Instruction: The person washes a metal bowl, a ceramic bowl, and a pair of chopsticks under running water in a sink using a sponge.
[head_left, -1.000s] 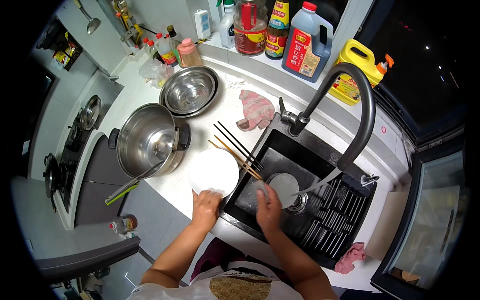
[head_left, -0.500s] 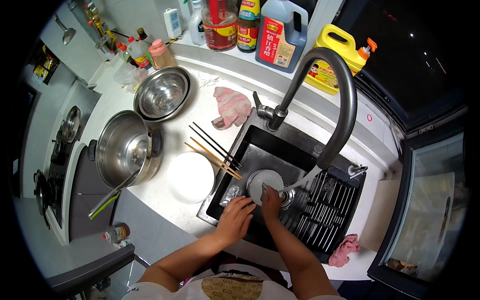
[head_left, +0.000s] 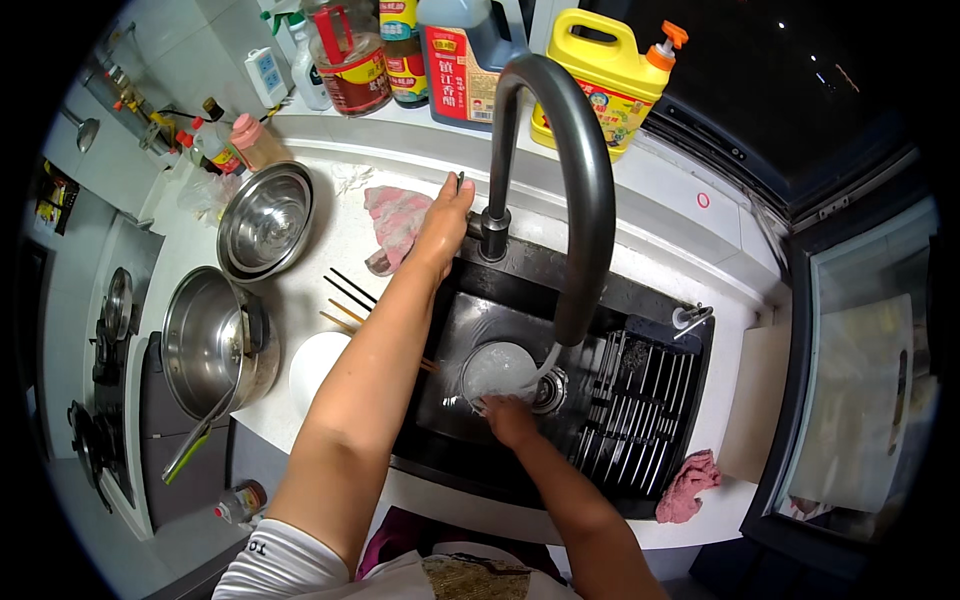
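Observation:
My left hand (head_left: 443,232) reaches up to the base of the dark grey tap (head_left: 590,210), fingers closed around its lever, which they mostly cover. Down in the black sink (head_left: 475,322), my right hand (head_left: 510,420) grips the near edge of a round whitish bowl (head_left: 500,368); some fingers are hidden. Water runs from the spout and lands at the bowl's right side, beside the drain (head_left: 549,392). A pink-and-white cloth (head_left: 392,222) lies on the counter just left of my left hand. My left forearm partly hides a white plate (head_left: 312,368) and some chopsticks (head_left: 350,290).
On the left counter stand a steel pot (head_left: 205,340) with a green-handled utensil and steel bowls (head_left: 265,225). A slatted rack (head_left: 630,420) covers the sink's right part, near a pink cloth (head_left: 688,488). Behind are a yellow jug (head_left: 600,85) and several bottles. An open window (head_left: 860,400) juts in.
My left hand has gone from near the sink's front up to the tap lever. My right hand stays low at the bowl, now at its near edge. The view has shifted.

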